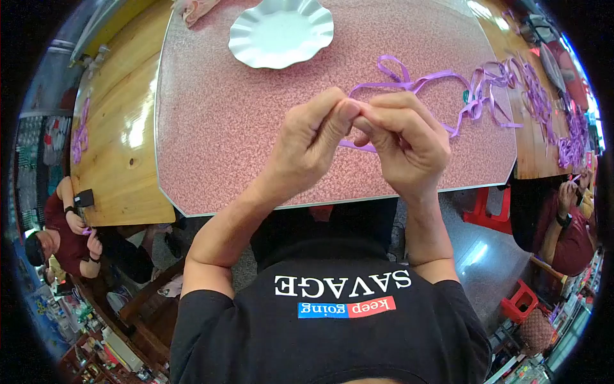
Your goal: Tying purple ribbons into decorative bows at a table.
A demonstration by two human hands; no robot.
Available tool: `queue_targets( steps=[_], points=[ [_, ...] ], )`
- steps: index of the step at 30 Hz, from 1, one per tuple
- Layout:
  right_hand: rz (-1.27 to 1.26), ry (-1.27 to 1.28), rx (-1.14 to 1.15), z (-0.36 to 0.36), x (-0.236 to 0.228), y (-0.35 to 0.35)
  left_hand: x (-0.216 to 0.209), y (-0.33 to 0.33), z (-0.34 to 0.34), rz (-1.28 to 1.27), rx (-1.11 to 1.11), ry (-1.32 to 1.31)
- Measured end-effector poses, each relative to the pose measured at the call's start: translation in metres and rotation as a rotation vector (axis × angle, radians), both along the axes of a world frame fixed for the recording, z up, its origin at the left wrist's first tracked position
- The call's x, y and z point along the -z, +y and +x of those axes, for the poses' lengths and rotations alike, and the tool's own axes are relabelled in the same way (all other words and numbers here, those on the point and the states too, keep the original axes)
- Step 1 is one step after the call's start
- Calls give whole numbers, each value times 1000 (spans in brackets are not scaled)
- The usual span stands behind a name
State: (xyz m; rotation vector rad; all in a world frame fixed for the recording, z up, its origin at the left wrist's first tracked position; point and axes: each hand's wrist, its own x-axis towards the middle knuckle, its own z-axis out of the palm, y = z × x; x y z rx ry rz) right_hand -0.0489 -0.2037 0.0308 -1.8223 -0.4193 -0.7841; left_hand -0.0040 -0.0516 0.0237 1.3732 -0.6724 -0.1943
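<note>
Both of my hands meet above the near half of the pink speckled table [211,128], fingertips almost touching. My left hand [307,144] is closed in a pinch, thumb against forefinger. Facing it, my right hand [409,141] pinches too, its other fingers curled in. A narrow purple ribbon [438,75] runs from behind the fingertips and loops away to the right across the tabletop. Another stretch of it shows below the fingers. The bit between the fingertips is mostly hidden. Among the loops at the right lies a small green piece [466,96].
A white plate with a wavy rim [243,45] stands at the far side, beside a pinkish cloth-like bundle [194,9]. More purple ribbon [537,96] is heaped on the wooden table at right. People sit at both sides, and red stools [489,214] stand on the floor at right.
</note>
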Motion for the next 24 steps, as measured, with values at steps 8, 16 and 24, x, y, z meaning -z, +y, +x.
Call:
queue_targets(
  steps=[8,16,24],
  points=[
    [355,277,-219,4,5,7,0,11,11,21,96,216],
    [504,430,-215,-1,5,8,1,10,2,15,76,226],
    [471,378,-152,-3,6,12,2,5,-2,28,23,218]
  ],
)
